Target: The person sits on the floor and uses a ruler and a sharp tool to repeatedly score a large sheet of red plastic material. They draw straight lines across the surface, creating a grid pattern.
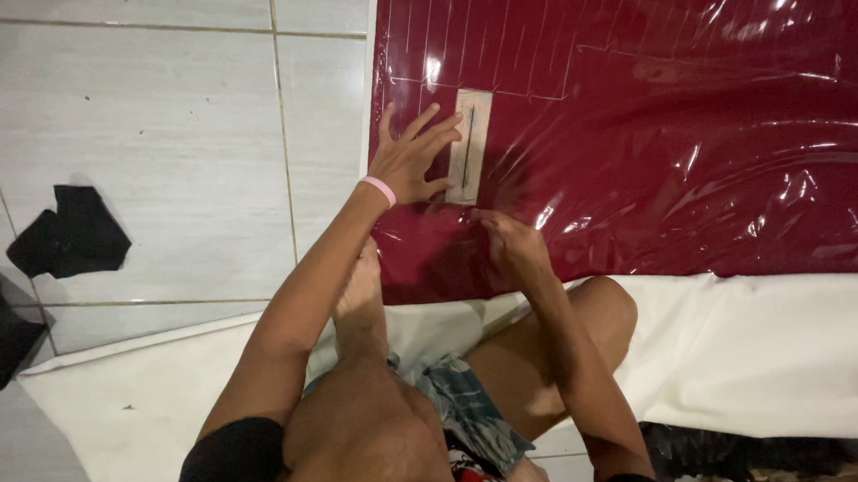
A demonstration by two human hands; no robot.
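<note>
- A person sits on a tiled floor (pixel 175 137), seen from above, working on a glossy dark red sheet (pixel 661 137) marked with thin pale lines.
- The left hand (pixel 409 160), a pink band at its wrist, lies flat with fingers spread apart, pressing a small rectangular slotted template (pixel 470 144) onto the sheet near its left edge.
- The right hand (pixel 511 243) hovers just below the template; whether its fingers pinch a tool cannot be told.
- This looks like the marking step; the next stroke calls for a steady template.
- White cloth (pixel 753 350) lies under the sheet; black scraps (pixel 71 233) lie apart.
</note>
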